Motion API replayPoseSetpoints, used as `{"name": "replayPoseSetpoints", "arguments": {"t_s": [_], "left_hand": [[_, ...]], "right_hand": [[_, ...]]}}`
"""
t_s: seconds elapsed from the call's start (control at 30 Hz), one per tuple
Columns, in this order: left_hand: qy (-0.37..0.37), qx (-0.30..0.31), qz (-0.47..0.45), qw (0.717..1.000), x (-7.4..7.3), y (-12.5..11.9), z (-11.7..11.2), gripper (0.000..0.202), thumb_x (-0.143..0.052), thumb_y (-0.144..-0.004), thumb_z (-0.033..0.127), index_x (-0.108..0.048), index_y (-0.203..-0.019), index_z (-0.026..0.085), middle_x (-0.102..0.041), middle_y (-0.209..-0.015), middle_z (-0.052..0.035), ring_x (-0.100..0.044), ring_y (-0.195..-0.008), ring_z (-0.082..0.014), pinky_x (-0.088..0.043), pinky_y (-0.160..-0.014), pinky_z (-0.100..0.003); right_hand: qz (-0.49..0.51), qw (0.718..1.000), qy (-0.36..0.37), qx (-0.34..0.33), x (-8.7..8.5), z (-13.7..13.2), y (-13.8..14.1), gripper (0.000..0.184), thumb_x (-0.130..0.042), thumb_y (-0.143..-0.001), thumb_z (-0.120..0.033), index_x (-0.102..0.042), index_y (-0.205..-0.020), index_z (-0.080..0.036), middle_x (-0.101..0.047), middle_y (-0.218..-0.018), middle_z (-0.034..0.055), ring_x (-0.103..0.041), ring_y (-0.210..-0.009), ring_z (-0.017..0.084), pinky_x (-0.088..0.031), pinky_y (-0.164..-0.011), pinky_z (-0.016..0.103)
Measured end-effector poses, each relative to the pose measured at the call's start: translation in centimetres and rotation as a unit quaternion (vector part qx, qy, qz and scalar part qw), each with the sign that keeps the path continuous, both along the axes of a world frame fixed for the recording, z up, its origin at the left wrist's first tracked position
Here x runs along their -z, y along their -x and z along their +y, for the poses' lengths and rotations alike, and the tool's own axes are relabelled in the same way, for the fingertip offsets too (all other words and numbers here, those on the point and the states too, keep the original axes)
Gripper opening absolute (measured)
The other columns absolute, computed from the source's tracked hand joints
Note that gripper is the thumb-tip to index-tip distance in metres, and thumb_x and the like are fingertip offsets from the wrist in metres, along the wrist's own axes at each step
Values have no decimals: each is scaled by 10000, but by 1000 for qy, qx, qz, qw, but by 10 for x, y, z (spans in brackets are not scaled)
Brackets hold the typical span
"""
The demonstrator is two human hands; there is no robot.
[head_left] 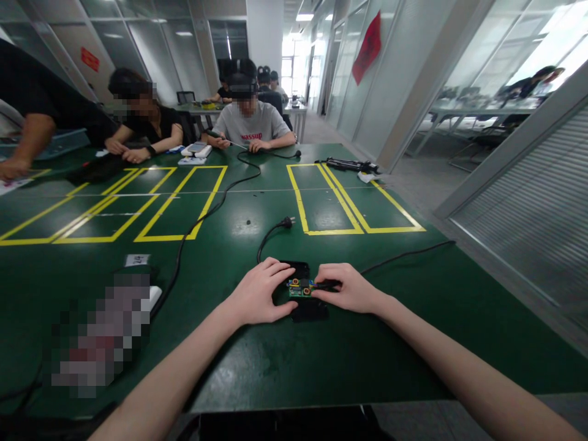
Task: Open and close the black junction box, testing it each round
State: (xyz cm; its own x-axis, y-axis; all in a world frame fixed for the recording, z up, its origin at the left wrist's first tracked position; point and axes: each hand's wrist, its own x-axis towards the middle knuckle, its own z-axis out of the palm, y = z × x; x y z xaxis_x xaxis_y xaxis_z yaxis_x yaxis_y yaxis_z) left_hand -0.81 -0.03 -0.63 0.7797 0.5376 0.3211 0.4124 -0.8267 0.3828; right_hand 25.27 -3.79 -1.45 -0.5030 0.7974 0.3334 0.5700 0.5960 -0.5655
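A small green circuit board (295, 291) with copper coils lies between two black plastic case halves: the far case half (301, 267) and the near case half (310, 310). My left hand (261, 291) curves round the board's left side, fingers and thumb apart. Its fingertips reach the far half and its thumb the edge of the near one. With thumb and fingers pinched, my right hand (351, 288) grips the black cable (327, 285) at the board's right end, where thin coloured wires show. The cable runs on behind that hand to the right.
A black plug (288, 222) on a cord lies beyond my hands. Yellow tape outlines (334, 232) mark the green table (257, 380). To the left is a blurred-out object (105, 331) beside a long black cord (184, 242). Several people work across the table, one in a grey shirt (257, 119).
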Motion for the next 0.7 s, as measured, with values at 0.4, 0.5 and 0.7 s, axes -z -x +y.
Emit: {"name": "replayPoseSetpoints", "arguments": {"t_s": [0.4,0.5,0.7], "left_hand": [[-12,-17,-9,1000,2,0,1,538,-715,-799,264,-650,-1326,173,-708,-1296,-128,-624,-1213,-306,-557,-1054,-472],[0,-3,-19,1000,2,0,3,512,-697,-806,238,-656,-1313,185,-724,-1255,-115,-661,-1163,-285,-567,-1029,-440],[21,-18,-48,998,6,2,7,387,-678,-834,206,-698,-1220,193,-756,-1136,-95,-709,-1028,-257,-588,-939,-404]], "right_hand": [[8,1000,0,14,0,2,9,354,-812,-789,-271,-617,-1082,-226,-677,-1136,57,-692,-925,195,-571,-785,302],[5,1000,-9,23,2,2,11,322,-760,-825,-249,-628,-1118,-233,-709,-1103,45,-713,-958,204,-576,-840,319],[-6,998,-34,46,6,4,19,343,-700,-844,-236,-645,-1182,-239,-714,-1167,69,-722,-1023,231,-583,-878,346]]}}
